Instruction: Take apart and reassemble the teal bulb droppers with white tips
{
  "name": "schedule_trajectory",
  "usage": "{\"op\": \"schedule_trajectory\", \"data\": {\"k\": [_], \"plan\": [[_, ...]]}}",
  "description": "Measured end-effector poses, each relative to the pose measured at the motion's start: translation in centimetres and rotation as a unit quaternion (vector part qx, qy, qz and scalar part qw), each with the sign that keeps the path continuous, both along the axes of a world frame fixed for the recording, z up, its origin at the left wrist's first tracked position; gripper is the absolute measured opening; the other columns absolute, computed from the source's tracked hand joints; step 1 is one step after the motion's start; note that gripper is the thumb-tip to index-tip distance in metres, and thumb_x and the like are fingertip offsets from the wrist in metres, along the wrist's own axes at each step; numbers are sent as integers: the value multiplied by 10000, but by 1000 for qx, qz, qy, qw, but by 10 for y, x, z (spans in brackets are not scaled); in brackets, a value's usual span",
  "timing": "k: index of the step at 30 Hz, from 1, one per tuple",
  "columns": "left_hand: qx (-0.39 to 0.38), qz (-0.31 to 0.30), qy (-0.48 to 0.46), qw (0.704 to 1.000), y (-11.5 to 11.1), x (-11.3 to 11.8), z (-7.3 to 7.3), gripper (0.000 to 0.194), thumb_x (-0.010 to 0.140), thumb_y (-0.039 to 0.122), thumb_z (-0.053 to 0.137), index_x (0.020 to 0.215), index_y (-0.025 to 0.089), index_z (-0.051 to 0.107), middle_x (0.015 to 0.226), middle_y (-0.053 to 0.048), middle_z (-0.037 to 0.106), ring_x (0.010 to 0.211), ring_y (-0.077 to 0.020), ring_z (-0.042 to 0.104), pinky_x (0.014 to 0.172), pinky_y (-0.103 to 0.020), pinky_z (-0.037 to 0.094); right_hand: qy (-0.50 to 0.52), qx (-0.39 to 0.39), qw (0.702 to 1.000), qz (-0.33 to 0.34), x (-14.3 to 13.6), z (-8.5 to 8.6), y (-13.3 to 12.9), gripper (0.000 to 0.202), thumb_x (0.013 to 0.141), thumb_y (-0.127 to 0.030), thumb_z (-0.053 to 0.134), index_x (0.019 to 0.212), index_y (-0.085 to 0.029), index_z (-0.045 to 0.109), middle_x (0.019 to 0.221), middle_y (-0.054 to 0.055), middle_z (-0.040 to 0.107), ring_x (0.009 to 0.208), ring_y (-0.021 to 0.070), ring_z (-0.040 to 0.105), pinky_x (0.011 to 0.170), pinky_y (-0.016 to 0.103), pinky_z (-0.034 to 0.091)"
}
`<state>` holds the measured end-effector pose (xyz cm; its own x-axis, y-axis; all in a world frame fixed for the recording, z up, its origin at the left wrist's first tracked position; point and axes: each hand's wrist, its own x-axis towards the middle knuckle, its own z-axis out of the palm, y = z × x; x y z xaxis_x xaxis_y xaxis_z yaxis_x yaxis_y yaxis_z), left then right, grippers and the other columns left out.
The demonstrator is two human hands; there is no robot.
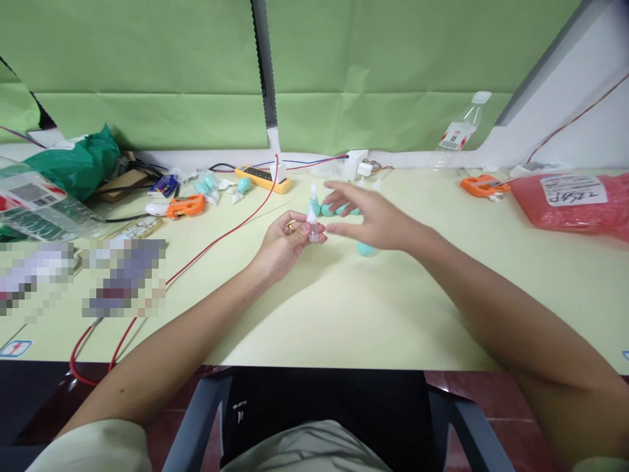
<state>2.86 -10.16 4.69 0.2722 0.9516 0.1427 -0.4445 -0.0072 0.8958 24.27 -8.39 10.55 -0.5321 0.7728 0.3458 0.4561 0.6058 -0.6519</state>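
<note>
Between the thumb and fingers of my left hand (289, 239) stands a small clear plastic nozzle piece with a white pointed tip (313, 226), held upright. My right hand (366, 216) hovers just to its right, fingers spread apart and nothing visible in them. Behind the hands, several teal bulbs (327, 210) rest on the table, partly hidden by my right fingers; one white-tipped teal piece (314, 196) stands upright among them. A single teal bulb (365, 249) lies just below my right hand.
A yellow power strip (263, 178) and a red cable (221, 239) lie left of centre. Bagged teal pieces (209, 187), an orange tool (185, 206) and a large bottle (39, 203) sit at left. Right stand a clear bottle (459, 134), another orange tool (484, 186) and a red package (565, 203).
</note>
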Motion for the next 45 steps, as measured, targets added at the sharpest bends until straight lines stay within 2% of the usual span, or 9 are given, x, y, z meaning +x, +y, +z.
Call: {"op": "schedule_trajectory", "data": {"k": [4,9,13,17,20,27,35,41,45], "plan": [[1,11,13,1000,3,-3,-1,343,762,297,869,914,159,594,891,-76,759,786,-184,731,948,-443,535,39,-26,996,-77,48,-6,9,608,804,-428,792,1351,-239,603,1220,108,669,1122,282,644,996,470,533],[-19,4,3,1000,4,2,-3,381,773,315,867,1040,135,663,981,-95,750,895,-209,747,1045,-472,517,-93,-172,979,-63,85,-45,12,730,685,-465,866,1337,-248,621,1337,132,626,1097,294,654,960,479,553],[-7,30,-6,1000,3,7,-6,377,787,344,855,1047,128,686,1018,-101,741,989,-237,745,1083,-484,507,-85,-133,986,-51,70,-67,9,430,792,-438,752,1159,-220,692,1367,122,590,1033,264,651,962,464,525],[18,62,12,998,4,9,-13,365,806,403,831,1008,140,679,953,-69,728,985,-246,747,1045,-477,525,-9,-102,994,-35,39,-75,-9,220,870,-326,620,1055,-216,667,1066,48,688,941,224,633,867,384,507],[56,92,71,992,1,11,-16,377,834,457,793,1034,154,693,962,-76,749,976,-226,733,1024,-423,512,10,-106,994,-19,18,-78,-28,137,868,-307,611,966,-215,631,872,3,641,819,198,582,778,344,475],[89,61,117,987,-18,19,-7,381,792,436,828,1033,164,713,987,-95,770,936,-217,698,890,-342,520,89,-165,982,17,-6,-84,-46,236,920,-428,622,895,-209,538,768,-27,505,704,155,471,670,301,401],[113,54,141,982,-21,22,-11,389,810,430,814,1055,155,689,979,-91,764,918,-205,690,871,-335,522,139,-178,974,19,-9,-96,-48,181,951,-356,549,878,-200,493,755,-33,449,680,139,421,643,293,351],[114,47,143,982,-20,22,-12,379,816,431,806,1037,151,679,961,-87,760,970,-218,699,884,-343,529,121,-143,982,-30,-12,-97,-50,147,855,-269,613,881,-209,482,755,-47,451,677,132,426,646,286,362],[103,50,140,984,-20,22,-11,364,785,404,837,992,155,669,950,-73,752,968,-218,712,891,-349,533,88,-113,987,-78,-12,-97,-49,228,815,-312,663,862,-221,459,735,-54,484,661,136,456,633,285,364]]}}
